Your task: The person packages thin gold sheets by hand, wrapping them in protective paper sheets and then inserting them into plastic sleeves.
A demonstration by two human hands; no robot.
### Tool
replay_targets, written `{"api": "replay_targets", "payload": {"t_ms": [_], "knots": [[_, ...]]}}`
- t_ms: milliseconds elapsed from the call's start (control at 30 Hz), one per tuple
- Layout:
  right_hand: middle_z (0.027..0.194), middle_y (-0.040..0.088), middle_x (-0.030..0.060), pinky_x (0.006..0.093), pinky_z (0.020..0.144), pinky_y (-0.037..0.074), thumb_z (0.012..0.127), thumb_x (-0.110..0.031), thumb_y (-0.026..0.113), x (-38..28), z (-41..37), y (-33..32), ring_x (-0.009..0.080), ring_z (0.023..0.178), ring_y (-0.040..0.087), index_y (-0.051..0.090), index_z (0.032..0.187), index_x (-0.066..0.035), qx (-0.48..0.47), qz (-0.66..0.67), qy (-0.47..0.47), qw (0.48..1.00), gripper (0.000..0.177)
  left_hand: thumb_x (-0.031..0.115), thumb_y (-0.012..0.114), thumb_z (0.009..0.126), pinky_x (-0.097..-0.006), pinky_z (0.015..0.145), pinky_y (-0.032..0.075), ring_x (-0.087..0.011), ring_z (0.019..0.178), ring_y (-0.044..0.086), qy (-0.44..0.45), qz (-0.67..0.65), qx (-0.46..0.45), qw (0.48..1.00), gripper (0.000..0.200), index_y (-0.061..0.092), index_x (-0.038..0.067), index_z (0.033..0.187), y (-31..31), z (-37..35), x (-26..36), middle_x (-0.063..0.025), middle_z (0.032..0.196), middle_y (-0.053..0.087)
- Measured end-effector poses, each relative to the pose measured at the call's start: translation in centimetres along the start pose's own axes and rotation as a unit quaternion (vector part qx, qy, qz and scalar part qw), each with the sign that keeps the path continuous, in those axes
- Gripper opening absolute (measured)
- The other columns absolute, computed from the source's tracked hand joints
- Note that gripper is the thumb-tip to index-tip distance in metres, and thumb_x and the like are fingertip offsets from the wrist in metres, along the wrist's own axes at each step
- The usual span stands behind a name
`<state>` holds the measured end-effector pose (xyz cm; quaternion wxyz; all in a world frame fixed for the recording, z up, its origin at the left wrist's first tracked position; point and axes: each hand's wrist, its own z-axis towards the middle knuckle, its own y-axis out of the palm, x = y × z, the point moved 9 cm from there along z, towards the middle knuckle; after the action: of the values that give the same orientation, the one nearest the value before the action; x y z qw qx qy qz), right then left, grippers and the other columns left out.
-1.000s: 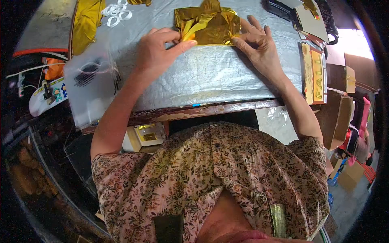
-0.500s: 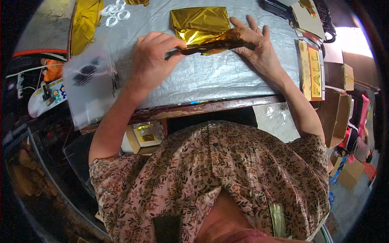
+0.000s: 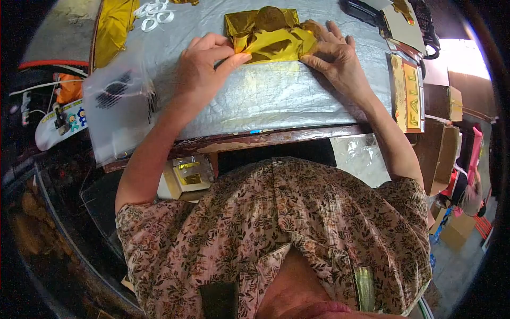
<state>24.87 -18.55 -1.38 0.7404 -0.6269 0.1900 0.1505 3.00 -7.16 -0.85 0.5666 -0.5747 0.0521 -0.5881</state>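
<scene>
A shiny gold foil sheet [image 3: 276, 45] is stretched between my two hands above the silver-covered table. My left hand [image 3: 208, 61] pinches its lower left corner between thumb and finger. At the lower right corner, my right hand [image 3: 334, 56] grips the foil with thumb and fingers. Behind the held sheet lies another flat gold foil piece [image 3: 234, 21], partly covered by it. The fingertips behind the foil are partly hidden.
White looped ties [image 3: 154, 15] and a long gold foil piece [image 3: 114, 32] lie at the back left. Clear plastic sleeves [image 3: 114, 117] hang over the left edge. A "FALL" box [image 3: 412, 98] and a black object [image 3: 361, 11] are at the right.
The held foil has tilted from a dark, edge-on strip to a broad, bright face and moved slightly away from me. Both hands still hold it.
</scene>
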Motion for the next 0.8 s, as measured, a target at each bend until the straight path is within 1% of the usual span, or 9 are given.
{"api": "replay_targets", "payload": {"t_ms": [33,100,200,400,567,667,733,767,800], "knots": [[0.159,0.049,0.0086,0.0628,0.122,0.008,0.092,-0.028,0.078,-0.2,0.2,0.1,0.0404,0.156,0.025,0.080,0.107,-0.012,0.000,-0.001,0.000,1.000,0.022,0.031,0.079,0.089,-0.0416,0.081,0.049,-0.0288,0.090,0.062,-0.006,-0.004,0.018,1.000,0.030,0.073,0.003,0.082,-0.1,0.0,-0.4,-0.0057,0.094,0.068],[0.157,0.049,0.0160,0.0625,0.122,0.009,0.092,-0.025,0.077,-0.2,0.3,0.0,0.0422,0.155,0.026,0.080,0.105,-0.011,0.003,0.000,0.018,1.000,0.019,0.031,0.079,0.088,-0.0420,0.081,0.049,-0.0291,0.090,0.062,-0.009,0.002,0.010,1.000,0.030,0.073,0.002,0.081,0.2,0.1,-0.7,-0.0059,0.096,0.068],[0.155,0.050,0.0210,0.0629,0.122,0.011,0.092,-0.024,0.077,-0.2,0.8,0.0,0.0421,0.154,0.028,0.080,0.104,-0.010,-0.007,0.008,0.015,1.000,0.019,0.029,0.080,0.088,-0.0424,0.080,0.049,-0.0297,0.090,0.062,-0.005,-0.002,0.015,1.000,0.030,0.072,0.002,0.079,0.3,-0.1,-0.8,-0.0062,0.098,0.067],[0.152,0.054,0.0202,0.0571,0.121,0.021,0.092,-0.024,0.076,-1.0,1.2,-0.2,0.0405,0.151,0.036,0.080,0.101,-0.005,0.017,-0.002,0.007,1.000,0.022,0.024,0.079,0.087,-0.0431,0.080,0.050,-0.0307,0.091,0.063,-0.007,0.009,0.045,0.999,0.028,0.071,0.002,0.073,0.0,-0.1,-0.3,-0.0060,0.103,0.070],[0.150,0.056,0.0191,0.0568,0.120,0.025,0.089,-0.019,0.076,-1.0,1.6,0.0,0.0419,0.147,0.041,0.079,0.096,-0.002,0.013,-0.016,0.010,1.000,0.019,0.023,0.080,0.084,-0.0431,0.082,0.050,-0.0308,0.094,0.064,-0.025,0.040,0.049,0.998,0.029,0.068,0.003,0.067,0.3,0.4,0.6,-0.0056,0.106,0.071],[0.150,0.056,0.0185,0.0595,0.119,0.027,0.088,-0.018,0.074,-1.6,1.9,0.0,0.0436,0.145,0.043,0.078,0.092,0.000,0.016,-0.037,0.000,0.999,0.019,0.024,0.080,0.084,-0.0421,0.082,0.051,-0.0314,0.094,0.065,-0.022,0.067,0.053,0.996,0.024,0.069,0.006,0.072,0.6,0.0,0.4,-0.0057,0.108,0.070],[0.150,0.056,0.0181,0.0609,0.118,0.027,0.088,-0.018,0.073,-1.8,2.1,0.0,0.0444,0.144,0.044,0.077,0.091,0.000,0.021,-0.052,-0.007,0.998,0.019,0.027,0.082,0.083,-0.0443,0.088,0.049,-0.0307,0.101,0.063,-0.011,0.033,0.085,0.996,0.022,0.071,0.009,0.091,-0.1,0.3,0.6,-0.0037,0.115,0.068],[0.150,0.056,0.0177,0.0622,0.118,0.028,0.088,-0.018,0.073,-1.8,2.1,0.1,0.0452,0.144,0.044,0.077,0.090,0.000,0.017,-0.053,-0.005,0.998,0.019,0.027,0.082,0.083,-0.0443,0.088,0.049,-0.0307,0.101,0.063,-0.008,0.036,0.085,0.996,0.022,0.071,0.009,0.091,-0.2,0.3,0.8,-0.0037,0.115,0.068],[0.151,0.055,0.0173,0.0635,0.117,0.028,0.088,-0.018,0.072,-1.7,2.2,0.1,0.0459,0.143,0.044,0.076,0.089,0.000,0.013,-0.054,-0.002,0.998,0.019,0.025,0.081,0.084,-0.0459,0.094,0.047,-0.0289,0.110,0.062,0.018,0.114,0.103,0.988,0.028,0.070,0.011,0.106,-1.1,0.7,2.8,-0.0035,0.123,0.066]]}}
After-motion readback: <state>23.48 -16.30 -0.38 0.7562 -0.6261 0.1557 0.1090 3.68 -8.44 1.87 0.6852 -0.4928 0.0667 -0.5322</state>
